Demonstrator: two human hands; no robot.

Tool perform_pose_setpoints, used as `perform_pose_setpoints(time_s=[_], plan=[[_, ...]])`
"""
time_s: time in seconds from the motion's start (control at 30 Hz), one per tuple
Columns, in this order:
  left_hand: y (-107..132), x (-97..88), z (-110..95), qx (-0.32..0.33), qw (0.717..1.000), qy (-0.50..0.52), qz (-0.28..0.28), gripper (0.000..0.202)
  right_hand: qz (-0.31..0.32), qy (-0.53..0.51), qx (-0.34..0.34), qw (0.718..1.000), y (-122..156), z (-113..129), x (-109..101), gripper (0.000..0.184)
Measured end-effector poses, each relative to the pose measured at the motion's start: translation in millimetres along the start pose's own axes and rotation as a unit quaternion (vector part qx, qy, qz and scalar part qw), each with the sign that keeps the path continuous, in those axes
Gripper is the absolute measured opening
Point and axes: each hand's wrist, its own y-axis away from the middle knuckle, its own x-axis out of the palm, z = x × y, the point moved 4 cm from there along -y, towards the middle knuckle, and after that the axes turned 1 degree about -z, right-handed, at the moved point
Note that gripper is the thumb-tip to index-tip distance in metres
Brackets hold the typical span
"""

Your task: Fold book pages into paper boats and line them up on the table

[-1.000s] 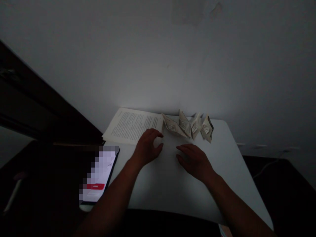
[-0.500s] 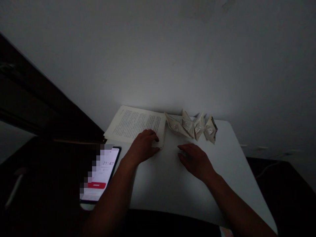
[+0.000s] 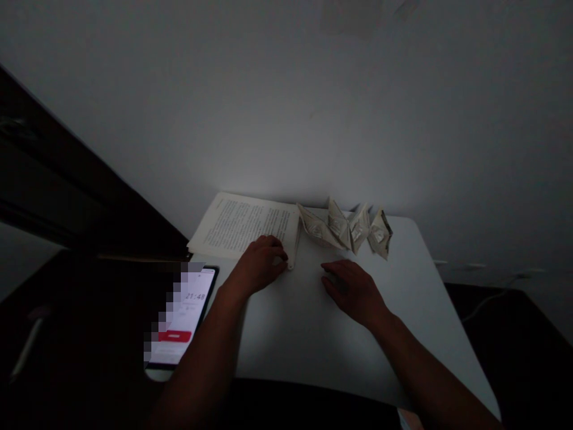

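Observation:
My left hand [image 3: 263,263] rests over the lower right corner of a stack of printed pages [image 3: 244,224]. Its fingers are loosely curled, the thumb near the index finger, and no sheet shows between them. To the right, my right hand [image 3: 353,288] hovers on or just above the white table, thumb and index finger a little apart with nothing held. Beyond it, several folded paper boats [image 3: 340,225], made of printed paper, stand in a row beside the stack.
A phone [image 3: 188,316] showing a timer lies at the left edge of the white table [image 3: 304,334]. A plain wall [image 3: 277,107] rises behind the table. Dark furniture [image 3: 67,173] stands at left, and a white cable [image 3: 487,304] hangs at right.
My left thumb has drawn back a little from the page corner toward the index finger. My right hand has barely moved. The view has shifted slightly.

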Motion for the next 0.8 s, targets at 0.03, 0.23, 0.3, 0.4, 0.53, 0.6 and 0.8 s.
perform_pose_setpoints(time_s=[0.03, 0.23, 0.3, 0.4, 0.53, 0.6, 0.8], plan=[[0.0, 0.3, 0.1, 0.002, 1.000, -0.007, 0.001, 0.012, -0.001, 0.000, 0.000, 1.000, -0.1, 0.1, -0.1, 0.022], [0.2, 0.4, 0.5, 0.001, 1.000, -0.013, -0.004, 0.016, -0.001, 0.000, 0.006, 1.000, -0.3, -0.7, 0.5, 0.021], [0.2, -0.7, -1.5, 0.009, 1.000, -0.020, -0.002, 0.015, 0.006, -0.004, 0.007, 1.000, 0.1, -1.4, 1.4, 0.022], [-0.4, -2.0, -5.9, 0.017, 0.999, -0.047, 0.010, 0.014, 0.010, -0.011, 0.010, 1.000, 0.6, -2.5, 2.0, 0.022], [-2.3, -1.0, -7.8, -0.007, 0.998, -0.069, 0.008, 0.017, 0.010, -0.008, 0.014, 1.000, 0.2, -2.7, 1.6, 0.022], [-3.6, 0.4, -6.3, -0.032, 0.997, -0.066, 0.000, 0.018, 0.013, -0.009, 0.016, 1.000, -0.2, -2.5, 1.5, 0.022], [-4.8, 0.1, -0.2, -0.110, 0.994, -0.010, -0.029, 0.015, 0.014, -0.021, 0.022, 0.999, 0.4, -3.1, 0.8, 0.022]])
